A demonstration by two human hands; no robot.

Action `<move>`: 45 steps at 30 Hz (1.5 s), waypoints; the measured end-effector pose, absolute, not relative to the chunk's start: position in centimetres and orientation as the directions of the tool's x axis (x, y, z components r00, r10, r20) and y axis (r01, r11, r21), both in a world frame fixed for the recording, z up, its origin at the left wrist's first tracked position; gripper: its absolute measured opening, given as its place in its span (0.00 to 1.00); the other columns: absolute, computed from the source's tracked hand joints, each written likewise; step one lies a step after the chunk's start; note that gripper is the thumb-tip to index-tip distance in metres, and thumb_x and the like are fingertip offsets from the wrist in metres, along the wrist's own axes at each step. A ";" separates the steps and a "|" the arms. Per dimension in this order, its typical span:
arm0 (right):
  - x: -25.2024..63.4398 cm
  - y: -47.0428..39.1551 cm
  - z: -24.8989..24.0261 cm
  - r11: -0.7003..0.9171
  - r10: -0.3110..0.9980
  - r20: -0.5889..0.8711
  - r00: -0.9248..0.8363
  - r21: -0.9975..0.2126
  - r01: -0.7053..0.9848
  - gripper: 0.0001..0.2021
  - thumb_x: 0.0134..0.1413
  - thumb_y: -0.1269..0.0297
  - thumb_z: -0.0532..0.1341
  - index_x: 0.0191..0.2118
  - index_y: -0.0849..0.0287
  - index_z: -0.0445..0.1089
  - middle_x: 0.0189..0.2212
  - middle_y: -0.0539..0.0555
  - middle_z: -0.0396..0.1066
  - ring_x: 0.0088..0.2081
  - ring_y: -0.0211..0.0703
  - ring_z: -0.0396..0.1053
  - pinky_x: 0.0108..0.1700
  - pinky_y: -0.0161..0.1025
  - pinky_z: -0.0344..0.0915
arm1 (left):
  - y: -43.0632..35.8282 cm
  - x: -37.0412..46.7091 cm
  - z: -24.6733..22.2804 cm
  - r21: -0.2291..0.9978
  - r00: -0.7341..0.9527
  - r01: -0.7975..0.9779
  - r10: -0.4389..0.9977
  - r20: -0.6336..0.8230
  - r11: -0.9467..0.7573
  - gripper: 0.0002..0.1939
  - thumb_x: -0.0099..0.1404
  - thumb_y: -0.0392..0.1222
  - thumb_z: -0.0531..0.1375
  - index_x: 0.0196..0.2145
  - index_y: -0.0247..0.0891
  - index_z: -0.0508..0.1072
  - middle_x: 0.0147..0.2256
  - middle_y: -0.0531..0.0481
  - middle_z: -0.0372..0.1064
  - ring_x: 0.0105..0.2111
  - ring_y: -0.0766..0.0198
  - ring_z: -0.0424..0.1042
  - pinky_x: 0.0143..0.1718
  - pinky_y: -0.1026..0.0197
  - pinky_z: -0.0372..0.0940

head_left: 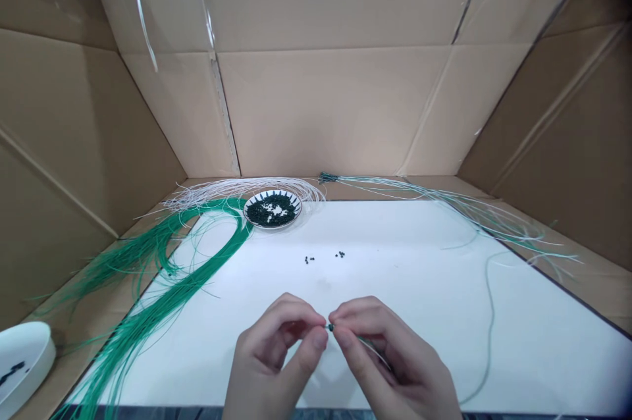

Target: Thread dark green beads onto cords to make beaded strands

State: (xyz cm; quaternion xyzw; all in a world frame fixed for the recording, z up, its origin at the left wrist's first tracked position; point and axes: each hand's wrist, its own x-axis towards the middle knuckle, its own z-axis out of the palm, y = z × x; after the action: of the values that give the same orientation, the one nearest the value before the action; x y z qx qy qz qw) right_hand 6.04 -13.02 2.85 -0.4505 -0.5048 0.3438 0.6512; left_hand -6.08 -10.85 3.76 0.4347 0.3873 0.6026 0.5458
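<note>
Near the front edge of the white board (pixel 395 268), my left hand (pixel 284 354) and my right hand (pixel 382 354) meet fingertip to fingertip. A small dark bead (pixel 330 328) sits between them, at the tips of both pinches. Thin pale strands run from the bead under my right hand's fingers, and a short end enters my left hand's pinch. Beyond the hands lie two small groups of dark beads (pixel 340 255). Farther back, a patterned dish (pixel 273 225) holds many dark green beads.
Green strands (pixel 182 291) curve over the left side, with white strands (pixel 212 188) behind. Strands with beaded ends (pixel 328 177) stretch along the back right. A white bowl (pixel 42 357) stands at lower left. Cardboard walls (pixel 336 110) enclose the back and sides.
</note>
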 end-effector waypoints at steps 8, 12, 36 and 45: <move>8.0 -12.2 1.1 0.311 0.933 0.327 0.147 -0.942 0.122 0.02 0.58 0.66 0.64 0.34 0.56 0.74 0.33 0.50 0.71 0.19 0.30 0.44 0.21 0.36 0.40 | -10.2 -5.6 2.4 0.981 0.034 0.005 0.980 0.194 -0.194 0.09 0.62 0.40 0.65 0.24 0.41 0.77 0.26 0.50 0.71 0.29 0.60 0.70 0.32 0.64 0.64; 10.1 -11.9 0.5 0.220 0.967 0.226 0.121 -0.974 0.057 0.08 0.59 0.61 0.63 0.31 0.57 0.71 0.33 0.52 0.71 0.22 0.32 0.53 0.22 0.33 0.48 | -9.8 -5.2 1.9 0.977 -0.017 0.052 0.978 0.209 -0.208 0.09 0.63 0.39 0.63 0.24 0.41 0.75 0.26 0.52 0.69 0.29 0.61 0.69 0.32 0.66 0.63; 16.9 -5.5 0.4 0.073 0.993 0.070 0.095 -0.997 -0.027 0.17 0.51 0.49 0.67 0.32 0.61 0.73 0.23 0.45 0.64 0.15 0.26 0.47 0.17 0.28 0.45 | 2.2 -5.1 -2.9 0.535 0.301 0.770 0.937 0.176 -0.347 0.07 0.71 0.41 0.60 0.39 0.35 0.76 0.40 0.48 0.75 0.41 0.58 0.75 0.46 0.49 0.70; 17.0 -5.3 -0.4 0.104 0.993 0.100 0.063 -0.993 -0.048 0.12 0.55 0.54 0.65 0.32 0.58 0.74 0.24 0.45 0.64 0.15 0.26 0.49 0.17 0.30 0.43 | 2.5 -5.7 -3.2 0.560 0.367 0.707 0.901 0.232 -0.432 0.11 0.72 0.44 0.59 0.37 0.35 0.77 0.38 0.50 0.76 0.40 0.57 0.76 0.46 0.51 0.71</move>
State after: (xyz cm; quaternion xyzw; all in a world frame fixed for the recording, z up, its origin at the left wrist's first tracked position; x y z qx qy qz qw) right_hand 16.99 -5.33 -0.43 -0.4755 -0.4965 0.4713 0.5525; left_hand -5.69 2.51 -3.20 0.8053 0.4992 0.2597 0.1867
